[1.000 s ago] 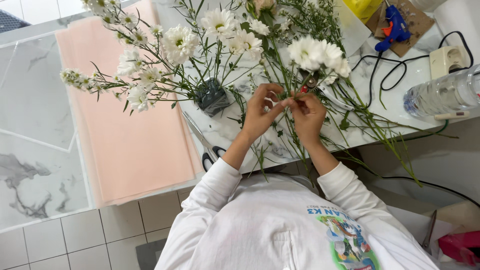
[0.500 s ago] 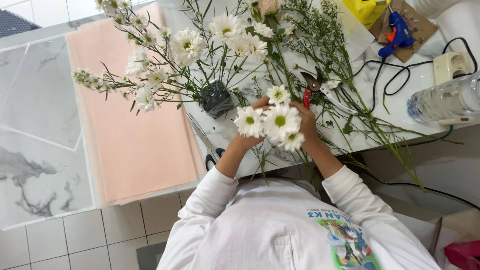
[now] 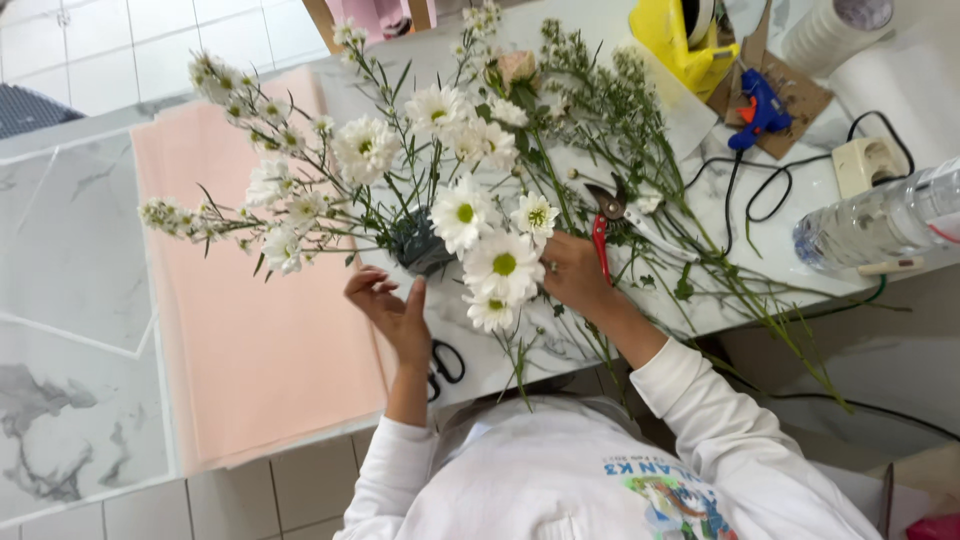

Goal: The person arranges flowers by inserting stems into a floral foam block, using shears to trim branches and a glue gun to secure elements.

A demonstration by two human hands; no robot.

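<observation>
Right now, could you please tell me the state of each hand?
Left hand: open, holding nothing, near the dark flower base.
Right hand: closed on white daisy stems.

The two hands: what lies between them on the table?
In the head view, a sprig of white daisies held by the right hand lies between it and the open left hand.

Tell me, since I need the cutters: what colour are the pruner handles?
Red, on the pruners by the right hand, head view.
</observation>
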